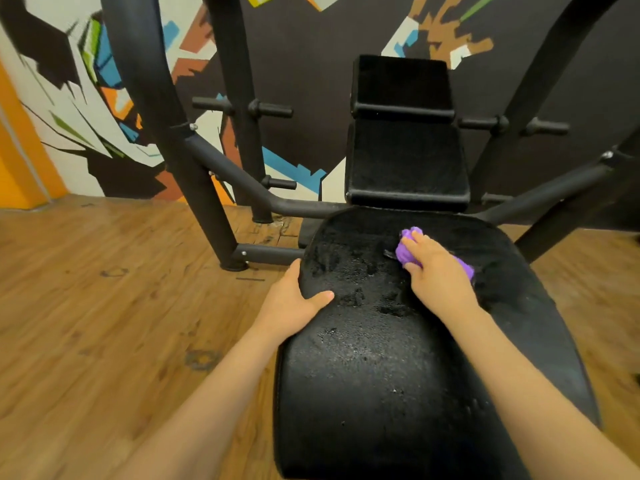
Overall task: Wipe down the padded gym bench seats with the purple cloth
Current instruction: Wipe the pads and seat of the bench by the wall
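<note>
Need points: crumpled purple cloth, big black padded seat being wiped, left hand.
crumpled purple cloth (406, 250): head view, bunched part showing ahead of the right hand's fingers.
big black padded seat (374, 358): head view, bare middle of the top surface.
left hand (294, 303): head view, back of the hand gripping the seat's left edge.

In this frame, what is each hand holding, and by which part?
The right hand grips the bunched purple cloth around its middle, pressing it on the bench pad. The left hand grips that pad's left edge.
</note>
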The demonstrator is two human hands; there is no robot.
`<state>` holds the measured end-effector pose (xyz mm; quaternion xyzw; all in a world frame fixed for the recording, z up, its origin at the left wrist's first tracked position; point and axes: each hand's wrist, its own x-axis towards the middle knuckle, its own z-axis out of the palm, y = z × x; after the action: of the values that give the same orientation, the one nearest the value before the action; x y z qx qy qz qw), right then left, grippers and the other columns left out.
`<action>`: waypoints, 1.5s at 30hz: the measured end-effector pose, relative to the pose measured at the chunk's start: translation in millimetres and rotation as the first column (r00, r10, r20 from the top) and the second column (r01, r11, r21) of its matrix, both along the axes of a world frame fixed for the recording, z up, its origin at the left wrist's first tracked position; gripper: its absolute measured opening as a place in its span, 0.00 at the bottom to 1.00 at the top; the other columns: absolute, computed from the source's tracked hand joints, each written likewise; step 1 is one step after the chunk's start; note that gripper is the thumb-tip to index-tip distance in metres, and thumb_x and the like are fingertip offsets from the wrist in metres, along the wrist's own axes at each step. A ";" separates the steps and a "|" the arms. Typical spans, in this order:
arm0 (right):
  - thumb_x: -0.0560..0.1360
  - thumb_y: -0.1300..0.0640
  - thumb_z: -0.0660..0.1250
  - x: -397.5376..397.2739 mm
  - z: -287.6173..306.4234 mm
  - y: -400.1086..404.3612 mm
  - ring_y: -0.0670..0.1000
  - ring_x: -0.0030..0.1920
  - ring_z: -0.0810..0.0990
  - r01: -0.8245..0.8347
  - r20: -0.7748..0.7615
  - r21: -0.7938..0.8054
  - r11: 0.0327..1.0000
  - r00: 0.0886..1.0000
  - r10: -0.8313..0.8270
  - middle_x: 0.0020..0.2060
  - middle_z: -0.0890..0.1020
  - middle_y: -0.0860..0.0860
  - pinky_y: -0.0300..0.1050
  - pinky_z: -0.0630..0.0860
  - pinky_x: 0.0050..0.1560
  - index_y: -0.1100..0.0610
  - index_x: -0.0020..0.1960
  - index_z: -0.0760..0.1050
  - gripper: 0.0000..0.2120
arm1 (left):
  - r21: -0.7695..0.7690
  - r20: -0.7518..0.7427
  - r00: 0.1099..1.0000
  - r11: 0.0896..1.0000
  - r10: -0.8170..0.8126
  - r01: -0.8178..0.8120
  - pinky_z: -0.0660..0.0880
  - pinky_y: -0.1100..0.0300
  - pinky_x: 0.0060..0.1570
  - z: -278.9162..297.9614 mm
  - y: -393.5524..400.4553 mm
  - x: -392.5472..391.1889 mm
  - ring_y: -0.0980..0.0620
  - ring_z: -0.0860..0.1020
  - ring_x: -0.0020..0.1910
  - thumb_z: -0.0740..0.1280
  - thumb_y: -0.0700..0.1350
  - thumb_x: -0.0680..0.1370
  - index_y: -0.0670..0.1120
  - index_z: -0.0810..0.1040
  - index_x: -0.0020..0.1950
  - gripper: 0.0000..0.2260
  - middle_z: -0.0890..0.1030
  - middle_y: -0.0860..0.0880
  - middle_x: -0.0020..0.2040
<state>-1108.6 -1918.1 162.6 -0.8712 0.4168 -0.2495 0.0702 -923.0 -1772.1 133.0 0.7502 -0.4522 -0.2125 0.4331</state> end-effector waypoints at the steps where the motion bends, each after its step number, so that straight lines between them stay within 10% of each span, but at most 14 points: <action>1: 0.76 0.58 0.66 2.5 -0.1 1.5 0.51 0.74 0.59 -0.036 -0.020 -0.002 0.999 0.999 0.036 0.74 0.61 0.53 0.38 0.52 0.71 0.57 0.73 0.62 0.27 | -0.004 0.002 1.000 1.000 0.005 -0.005 0.70 0.58 0.61 -0.3 0.4 -0.6 0.50 0.72 0.65 0.71 0.51 0.75 0.51 0.62 0.74 0.30 0.73 0.52 0.68; 12: 0.77 0.56 0.65 -4.6 2.4 10.0 0.50 0.74 0.58 -0.073 -0.036 0.030 0.997 0.997 0.074 0.74 0.60 0.50 0.35 0.49 0.69 0.54 0.74 0.60 0.28 | -0.004 0.185 0.978 0.995 0.097 -0.098 0.73 0.52 0.62 -5.4 3.6 -13.8 0.49 0.71 0.67 0.65 0.55 0.77 0.47 0.59 0.75 0.30 0.69 0.49 0.72; 19: 0.74 0.67 0.67 8.6 1.0 26.8 0.50 0.71 0.66 -0.165 0.115 0.119 0.979 0.982 0.152 0.69 0.69 0.51 0.29 0.52 0.66 0.58 0.67 0.71 0.22 | 0.019 0.405 0.909 0.993 0.095 -0.113 0.61 0.58 0.71 -7.4 4.9 -22.0 0.54 0.48 0.77 0.57 0.56 0.81 0.45 0.43 0.79 0.35 0.46 0.49 0.79; 29: 0.79 0.58 0.61 86.0 34.8 42.4 0.47 0.74 0.54 -0.380 -0.299 0.132 0.916 0.865 0.402 0.76 0.54 0.48 0.36 0.49 0.70 0.53 0.76 0.55 0.28 | 0.076 0.492 0.866 0.987 0.085 -0.141 0.48 0.56 0.76 -1.7 8.3 -24.1 0.46 0.46 0.78 0.54 0.55 0.82 0.39 0.40 0.78 0.34 0.45 0.42 0.79; 39: 0.77 0.62 0.64 30.4 0.7 22.8 0.45 0.72 0.62 -0.294 -0.036 0.036 0.955 0.955 0.296 0.71 0.65 0.47 0.30 0.50 0.69 0.55 0.70 0.67 0.23 | 0.111 0.511 0.858 0.986 0.050 -0.124 0.45 0.55 0.76 1.4 10.0 -27.6 0.46 0.44 0.78 0.52 0.54 0.82 0.38 0.40 0.77 0.33 0.44 0.41 0.79; 45: 0.76 0.65 0.65 -57.6 4.4 -16.7 0.51 0.70 0.66 -0.004 -0.011 -0.031 1.000 1.000 0.004 0.69 0.69 0.51 0.46 0.59 0.72 0.57 0.67 0.72 0.20 | 0.142 0.606 0.795 0.983 0.005 -0.114 0.43 0.54 0.76 5.7 11.8 -30.4 0.46 0.42 0.78 0.49 0.53 0.83 0.40 0.41 0.78 0.30 0.42 0.42 0.79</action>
<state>-1166.2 -1934.8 167.0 -0.8744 0.4115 -0.2510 0.0549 -953.4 -1760.3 138.7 0.8269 -0.5226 0.0131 0.2072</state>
